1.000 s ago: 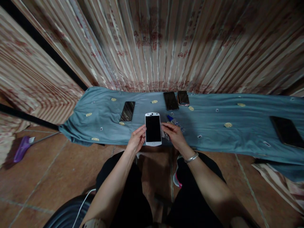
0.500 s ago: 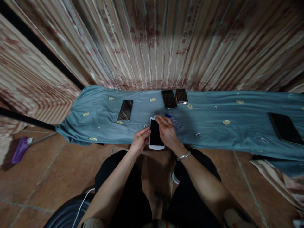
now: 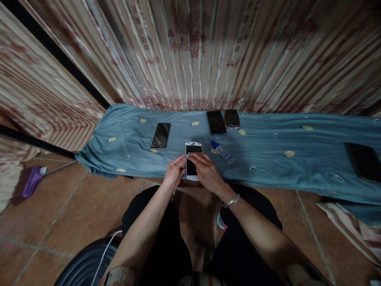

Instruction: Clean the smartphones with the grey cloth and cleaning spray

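Head view, both hands' grip on white phone (image 3: 193, 153), lower screen hidden by right hand (image 3: 206, 174), left hand (image 3: 174, 174)

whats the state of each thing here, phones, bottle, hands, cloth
white phone: flat on the cloth, screen dark, both hands on it
left hand: fingertips at its left edge
right hand: lying across its screen
black phones: flat, screens dark, untouched
bottle: on its side, blue cap on
cloth: spread out, wrinkled

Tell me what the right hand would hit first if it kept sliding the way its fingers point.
The right hand lies across the white phone, fingers aimed left; it would probably meet the left hand fingertips almost at once.
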Motion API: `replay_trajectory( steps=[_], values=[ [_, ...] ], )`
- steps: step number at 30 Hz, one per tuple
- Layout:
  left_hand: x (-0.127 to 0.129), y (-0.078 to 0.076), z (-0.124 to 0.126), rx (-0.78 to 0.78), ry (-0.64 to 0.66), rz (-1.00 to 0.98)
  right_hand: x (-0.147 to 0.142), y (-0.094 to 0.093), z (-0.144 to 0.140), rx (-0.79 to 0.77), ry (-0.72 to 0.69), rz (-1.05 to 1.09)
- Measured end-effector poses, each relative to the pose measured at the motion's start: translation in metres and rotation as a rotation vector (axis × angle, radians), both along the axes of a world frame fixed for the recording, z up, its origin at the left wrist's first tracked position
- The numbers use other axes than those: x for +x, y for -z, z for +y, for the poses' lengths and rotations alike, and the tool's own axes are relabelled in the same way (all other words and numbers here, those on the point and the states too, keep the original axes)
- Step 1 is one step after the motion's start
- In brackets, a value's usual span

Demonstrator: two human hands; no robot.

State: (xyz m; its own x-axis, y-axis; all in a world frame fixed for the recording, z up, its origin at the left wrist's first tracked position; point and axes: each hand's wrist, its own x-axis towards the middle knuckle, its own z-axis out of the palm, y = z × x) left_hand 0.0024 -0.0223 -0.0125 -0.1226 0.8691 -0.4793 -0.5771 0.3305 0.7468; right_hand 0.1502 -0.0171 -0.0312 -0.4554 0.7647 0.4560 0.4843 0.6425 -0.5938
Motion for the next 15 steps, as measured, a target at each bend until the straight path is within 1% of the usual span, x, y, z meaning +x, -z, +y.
replay_trajectory(
  steps=[5,9,12,15],
  values=[
    [-0.003,-0.002,0.003,-0.003,-0.042,-0.016,-0.001,-0.002,-0.009,0.019,-0.058,0.051],
    [-0.005,0.001,0.006,-0.013,-0.073,-0.001,-0.002,-0.003,-0.016,0.015,-0.123,0.053],
    [-0.006,0.003,0.008,0.011,-0.079,-0.001,-0.003,-0.005,-0.021,0.024,-0.184,0.052],
    [-0.009,0.004,0.01,0.039,-0.077,0.01,-0.002,-0.006,-0.025,0.028,-0.198,0.054]
  ],
)
